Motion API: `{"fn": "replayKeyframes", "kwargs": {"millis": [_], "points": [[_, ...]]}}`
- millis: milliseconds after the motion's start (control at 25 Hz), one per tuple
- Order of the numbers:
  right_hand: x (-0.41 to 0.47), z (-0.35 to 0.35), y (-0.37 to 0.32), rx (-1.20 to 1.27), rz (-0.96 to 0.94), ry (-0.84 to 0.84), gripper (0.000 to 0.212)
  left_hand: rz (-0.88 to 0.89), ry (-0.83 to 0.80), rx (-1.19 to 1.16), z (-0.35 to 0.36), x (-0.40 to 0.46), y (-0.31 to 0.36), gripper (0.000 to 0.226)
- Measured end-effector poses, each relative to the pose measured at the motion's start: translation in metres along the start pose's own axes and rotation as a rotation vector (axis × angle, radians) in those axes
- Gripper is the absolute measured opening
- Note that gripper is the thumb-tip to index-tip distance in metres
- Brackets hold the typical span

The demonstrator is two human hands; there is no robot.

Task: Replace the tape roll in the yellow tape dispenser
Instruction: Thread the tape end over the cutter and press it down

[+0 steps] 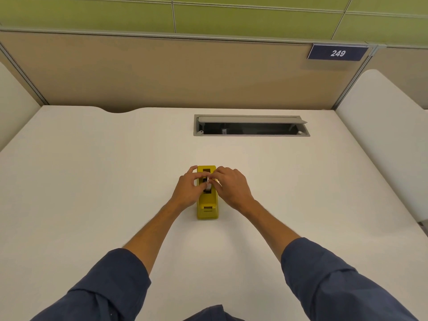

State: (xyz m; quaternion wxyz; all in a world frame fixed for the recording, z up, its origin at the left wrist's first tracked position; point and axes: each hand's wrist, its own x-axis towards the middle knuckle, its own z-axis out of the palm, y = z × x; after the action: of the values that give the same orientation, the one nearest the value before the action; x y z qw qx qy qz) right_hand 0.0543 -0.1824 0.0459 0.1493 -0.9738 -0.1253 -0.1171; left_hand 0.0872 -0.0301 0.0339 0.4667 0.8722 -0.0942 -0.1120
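Observation:
The yellow tape dispenser (206,208) stands on the white desk (92,181), its cutter end toward me. Both hands meet over its open well. My left hand (189,188) curls against the dispenser's left side, thumb reaching over the top. My right hand (231,186) comes from the right and its fingertips pinch a small whitish tape roll (209,184) sitting in the well. Most of the roll is hidden by my fingers and the dispenser walls.
A grey cable tray (251,126) with its lid raised is set into the desk behind the dispenser. Beige partition panels (162,72) close off the back, with a blue sign reading 249 (338,53) at the upper right. White side panels flank the desk.

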Motion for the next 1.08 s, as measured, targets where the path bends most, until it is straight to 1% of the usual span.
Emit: {"fn": "replayKeyframes", "kwargs": {"millis": [280,600,920,1080], "points": [[-0.007,0.0,0.002,0.108,0.04,0.05,0.025,0.025,0.007,0.022,0.0,-0.001,-0.001,0.031],[-0.009,0.003,0.002,0.049,0.01,0.047,0.024,0.008,0.007,0.038,0.0,-0.001,0.0,0.032],[-0.011,0.006,0.001,-0.023,-0.063,0.084,0.017,0.007,0.012,-0.007,0.0,0.0,0.0,0.029],[-0.013,0.007,0.0,-0.039,-0.044,0.11,0.02,-0.003,0.015,0.005,0.0,-0.001,0.0,0.03]]}}
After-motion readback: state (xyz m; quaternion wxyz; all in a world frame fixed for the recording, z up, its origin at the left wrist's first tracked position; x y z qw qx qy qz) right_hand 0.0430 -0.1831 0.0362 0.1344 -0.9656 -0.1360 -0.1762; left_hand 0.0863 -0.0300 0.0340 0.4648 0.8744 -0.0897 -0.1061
